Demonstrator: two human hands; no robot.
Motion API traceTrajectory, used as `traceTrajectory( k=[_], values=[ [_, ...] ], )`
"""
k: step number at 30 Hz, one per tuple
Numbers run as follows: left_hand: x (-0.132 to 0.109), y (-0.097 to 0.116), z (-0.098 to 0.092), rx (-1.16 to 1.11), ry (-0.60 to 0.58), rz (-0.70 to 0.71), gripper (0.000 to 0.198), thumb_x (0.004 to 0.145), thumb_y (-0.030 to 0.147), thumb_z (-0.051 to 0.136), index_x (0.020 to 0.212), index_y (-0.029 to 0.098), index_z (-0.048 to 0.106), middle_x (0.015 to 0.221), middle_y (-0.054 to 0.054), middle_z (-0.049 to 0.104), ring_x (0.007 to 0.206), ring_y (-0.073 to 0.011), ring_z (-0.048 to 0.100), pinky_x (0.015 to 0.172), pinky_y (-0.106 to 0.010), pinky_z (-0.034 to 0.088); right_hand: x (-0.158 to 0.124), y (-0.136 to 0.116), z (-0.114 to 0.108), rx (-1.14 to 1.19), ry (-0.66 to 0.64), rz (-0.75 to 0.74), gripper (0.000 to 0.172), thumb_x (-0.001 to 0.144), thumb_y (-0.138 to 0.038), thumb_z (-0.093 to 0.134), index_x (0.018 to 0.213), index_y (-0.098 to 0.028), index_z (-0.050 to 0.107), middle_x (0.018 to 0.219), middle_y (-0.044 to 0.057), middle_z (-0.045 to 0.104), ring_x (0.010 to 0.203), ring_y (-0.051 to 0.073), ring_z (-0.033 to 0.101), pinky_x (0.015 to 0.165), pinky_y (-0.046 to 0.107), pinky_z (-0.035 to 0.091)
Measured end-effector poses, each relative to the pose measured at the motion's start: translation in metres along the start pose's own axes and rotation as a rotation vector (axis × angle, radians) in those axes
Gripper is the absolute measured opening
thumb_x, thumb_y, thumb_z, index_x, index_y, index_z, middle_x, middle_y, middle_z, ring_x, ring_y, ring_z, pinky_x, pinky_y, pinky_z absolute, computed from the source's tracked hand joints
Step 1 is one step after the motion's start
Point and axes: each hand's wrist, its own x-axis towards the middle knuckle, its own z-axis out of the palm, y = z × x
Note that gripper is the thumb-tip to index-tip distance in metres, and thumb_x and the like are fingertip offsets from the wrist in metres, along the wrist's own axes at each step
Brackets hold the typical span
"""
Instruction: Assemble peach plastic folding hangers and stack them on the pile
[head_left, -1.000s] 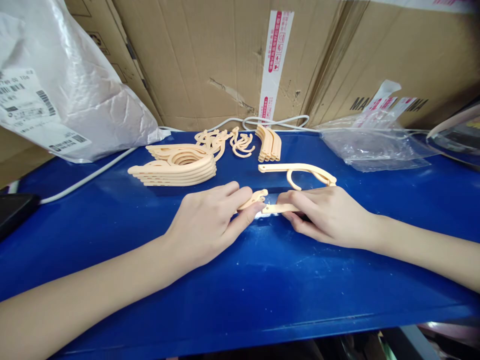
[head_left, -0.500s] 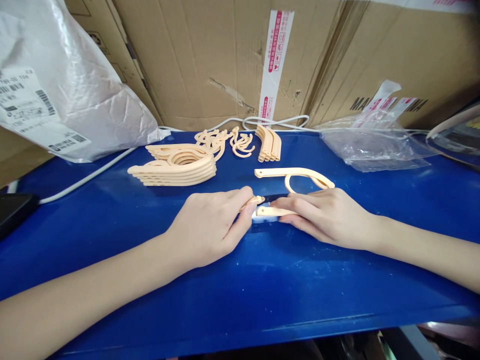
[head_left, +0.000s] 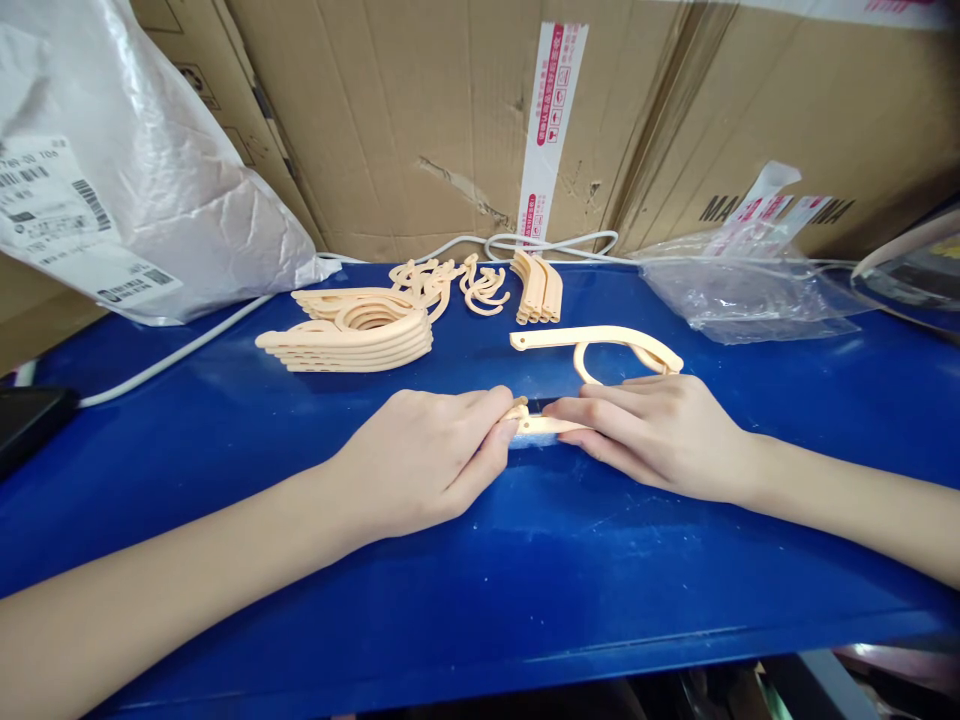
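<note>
Left hand (head_left: 442, 450) had crept over toward the right one since the earlier frame, so the gap between the parts was gone, and the curved arm (head_left: 600, 336) at the back had swung slightly too. So the step in hand, as far as I could judge, was bringing a small cream piece (head_left: 519, 410) up to the drilled end of a cream bar (head_left: 546, 426). Left thumb and index were pinched nearly closed on the small piece, only its tip poking out. Right hand (head_left: 645, 430) was partly curled, fingers over the bar and thumb underneath; whether it also gripped the curved arm behind it, I couldn't tell. Both parts sat between the hands, just above the blue table (head_left: 487, 600), and seemed to touch, though whether anything was seated was too small to see. My guess: the next move called for holding the bar steady, lining up the small piece with that hole, then a firm press.
</note>
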Motion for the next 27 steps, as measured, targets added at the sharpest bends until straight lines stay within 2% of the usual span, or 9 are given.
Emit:
traceTrajectory(
  k=[3, 5, 9, 14, 22, 27],
  values=[
    [0.0011, 0.0003, 0.0000, 0.031, -0.032, -0.022, 0.028, 0.099, 0.038, 0.037, 0.084, 0.019, 0.050, 0.068, 0.003, 0.063, 0.054, -0.0125, 0.058, 0.048, -0.024, 0.031, -0.0002, -0.0010, -0.0007, 0.020, -0.006, 0.029, 0.026, 0.101, -0.029, 0.044, 0.115, -0.016, 0.061, 0.087, 0.001, 0.074, 0.063, 0.012, 0.067, 0.057, 0.024, 0.046],
    [0.0018, 0.0006, -0.0007, 0.063, -0.077, -0.035, 0.027, 0.099, 0.039, 0.041, 0.085, 0.019, 0.051, 0.070, 0.002, 0.064, 0.056, -0.0129, 0.060, 0.049, -0.023, 0.031, -0.0003, -0.0011, -0.0012, -0.002, -0.008, 0.027, 0.027, 0.100, -0.030, 0.045, 0.115, -0.016, 0.062, 0.081, 0.000, 0.073, 0.062, 0.011, 0.066, 0.058, 0.024, 0.045],
    [0.0011, 0.0013, -0.0004, 0.085, -0.092, -0.018, 0.027, 0.100, 0.038, 0.041, 0.086, 0.018, 0.052, 0.070, 0.002, 0.065, 0.055, -0.0139, 0.062, 0.048, -0.023, 0.031, 0.0001, -0.0003, -0.0030, -0.072, -0.001, -0.025, 0.028, 0.101, -0.031, 0.042, 0.112, -0.017, 0.065, 0.068, -0.003, 0.065, 0.054, 0.010, 0.059, 0.054, 0.024, 0.042],
    [0.0002, 0.0021, 0.0027, 0.074, -0.046, -0.018, 0.029, 0.101, 0.039, 0.039, 0.085, 0.018, 0.052, 0.068, 0.003, 0.065, 0.051, -0.0118, 0.059, 0.046, -0.022, 0.031, -0.0008, 0.0012, -0.0042, -0.127, 0.026, -0.051, 0.029, 0.102, -0.032, 0.041, 0.113, -0.019, 0.065, 0.066, -0.005, 0.062, 0.051, 0.008, 0.052, 0.051, 0.023, 0.039],
    [0.0023, 0.0050, -0.0035, 0.128, -0.155, -0.037, 0.028, 0.101, 0.039, 0.041, 0.091, 0.017, 0.054, 0.080, -0.002, 0.072, 0.062, -0.0164, 0.068, 0.048, -0.024, 0.037, -0.0037, 0.0018, -0.0014, -0.139, 0.037, -0.062, 0.026, 0.100, -0.032, 0.047, 0.113, -0.019, 0.065, 0.068, -0.004, 0.063, 0.052, 0.008, 0.052, 0.052, 0.024, 0.039],
    [-0.0002, 0.0005, 0.0014, 0.235, -0.049, 0.076, 0.035, 0.104, 0.039, 0.031, 0.090, 0.016, 0.054, 0.073, -0.001, 0.070, 0.057, -0.0161, 0.067, 0.044, -0.025, 0.032, -0.0017, 0.0004, -0.0017, -0.100, 0.025, -0.050, 0.027, 0.101, -0.032, 0.043, 0.111, -0.019, 0.065, 0.069, -0.004, 0.066, 0.052, 0.009, 0.055, 0.050, 0.024, 0.039]
  ],
)
